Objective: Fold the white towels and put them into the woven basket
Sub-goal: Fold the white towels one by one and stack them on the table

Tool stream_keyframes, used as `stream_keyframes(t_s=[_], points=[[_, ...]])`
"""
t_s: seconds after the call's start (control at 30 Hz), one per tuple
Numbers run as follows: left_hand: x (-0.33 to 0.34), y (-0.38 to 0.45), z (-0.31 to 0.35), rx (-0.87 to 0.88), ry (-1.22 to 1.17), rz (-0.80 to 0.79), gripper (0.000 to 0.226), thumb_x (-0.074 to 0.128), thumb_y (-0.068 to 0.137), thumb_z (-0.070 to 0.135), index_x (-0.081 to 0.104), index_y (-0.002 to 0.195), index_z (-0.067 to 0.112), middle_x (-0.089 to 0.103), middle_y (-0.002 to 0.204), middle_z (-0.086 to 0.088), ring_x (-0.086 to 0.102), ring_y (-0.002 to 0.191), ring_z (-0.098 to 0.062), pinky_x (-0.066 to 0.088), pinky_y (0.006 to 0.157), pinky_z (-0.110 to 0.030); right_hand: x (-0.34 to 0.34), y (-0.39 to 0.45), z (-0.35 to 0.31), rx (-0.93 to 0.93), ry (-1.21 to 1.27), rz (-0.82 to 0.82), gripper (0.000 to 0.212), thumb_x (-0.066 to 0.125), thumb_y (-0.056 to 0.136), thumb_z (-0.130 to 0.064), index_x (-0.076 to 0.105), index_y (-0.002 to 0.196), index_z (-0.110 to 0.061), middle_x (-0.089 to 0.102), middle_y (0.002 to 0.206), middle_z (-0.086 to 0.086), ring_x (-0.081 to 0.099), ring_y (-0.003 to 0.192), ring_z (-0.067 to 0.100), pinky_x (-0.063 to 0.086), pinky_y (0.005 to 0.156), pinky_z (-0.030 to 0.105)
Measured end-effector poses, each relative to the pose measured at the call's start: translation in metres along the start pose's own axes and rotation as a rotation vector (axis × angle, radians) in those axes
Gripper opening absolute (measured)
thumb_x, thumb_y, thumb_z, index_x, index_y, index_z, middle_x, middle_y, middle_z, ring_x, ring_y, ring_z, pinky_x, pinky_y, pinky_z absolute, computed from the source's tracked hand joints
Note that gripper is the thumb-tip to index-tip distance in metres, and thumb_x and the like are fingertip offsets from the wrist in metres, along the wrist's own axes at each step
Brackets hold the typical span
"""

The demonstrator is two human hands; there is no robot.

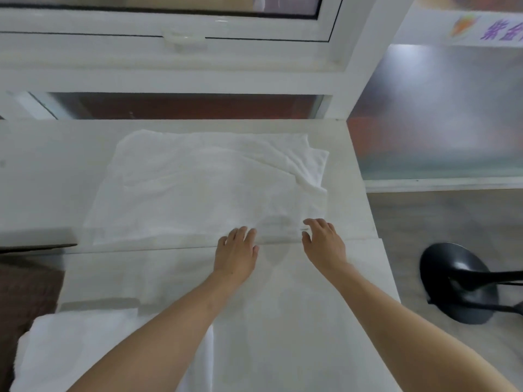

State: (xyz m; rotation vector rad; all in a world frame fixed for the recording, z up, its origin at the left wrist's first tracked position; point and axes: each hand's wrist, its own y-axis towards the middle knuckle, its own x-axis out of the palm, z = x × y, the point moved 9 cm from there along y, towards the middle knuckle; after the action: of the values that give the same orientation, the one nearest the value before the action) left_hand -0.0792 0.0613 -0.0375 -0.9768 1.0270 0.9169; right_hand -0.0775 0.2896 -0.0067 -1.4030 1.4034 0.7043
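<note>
White tabletop (42, 176) is seen filling most of the view, backed by a white window frame (169, 77) at the far side. A white towel (203, 182) is spread flat on the far half of the tabletop, roughly rectangular, wrinkled, with the far-right corner rumpled and doubled over; near edge lies along a seam in the tabletop. A second white towel (79, 349) is seen bunched at the near left, partly covered by the left forearm. A black stool base (455, 281) is seen on the floor at right. Left hand (236, 256) is laid palm-down at the spread towel's near edge, fingers (240, 236) slightly splayed, touching the cloth, nothing gripped. Right hand (325, 244) is set just right of it, fingers (317, 223) loosely extended onto the near-right corner, released, no pinch visible.
</note>
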Motion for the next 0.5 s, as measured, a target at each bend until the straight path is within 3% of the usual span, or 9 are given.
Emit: stream_keyframes(t_s=[0.1, 0.27, 0.5], points=[[-0.001, 0.045, 0.016, 0.032, -0.034, 0.061, 0.033, 0.063, 0.096, 0.03, 0.065, 0.128, 0.021, 0.066, 0.127, 0.001, 0.06, 0.124, -0.023, 0.047, 0.096, -0.042, 0.004, 0.029, 0.009, -0.008, 0.034, -0.023, 0.039, 0.049, 0.105, -0.027, 0.054, 0.143, -0.023, 0.055, 0.144, -0.006, 0.048, 0.134, 0.02, 0.049, 0.097, 0.039], [0.01, 0.106, 0.047, 0.086, -0.101, 0.037, 0.031, 0.057, 0.101, 0.031, 0.064, 0.13, 0.024, 0.062, 0.134, 0.006, 0.051, 0.133, -0.016, 0.039, 0.105, -0.037, 0.022, 0.062, 0.024, -0.099, 0.06, -0.065, 0.046, 0.05, 0.104, -0.019, 0.049, 0.15, -0.017, 0.047, 0.155, -0.005, 0.043, 0.142, 0.02, 0.047, 0.107, 0.039], [0.027, 0.138, 0.055, 0.015, -0.069, 0.056, 0.03, 0.063, 0.093, 0.035, 0.065, 0.123, 0.031, 0.057, 0.127, 0.007, 0.047, 0.126, -0.02, 0.038, 0.095, -0.037, 0.056, 0.085, 0.055, -0.122, 0.041, -0.167, 0.048, 0.05, 0.1, -0.015, 0.049, 0.148, -0.018, 0.043, 0.157, -0.007, 0.048, 0.136, 0.026, 0.049, 0.105, 0.039]])
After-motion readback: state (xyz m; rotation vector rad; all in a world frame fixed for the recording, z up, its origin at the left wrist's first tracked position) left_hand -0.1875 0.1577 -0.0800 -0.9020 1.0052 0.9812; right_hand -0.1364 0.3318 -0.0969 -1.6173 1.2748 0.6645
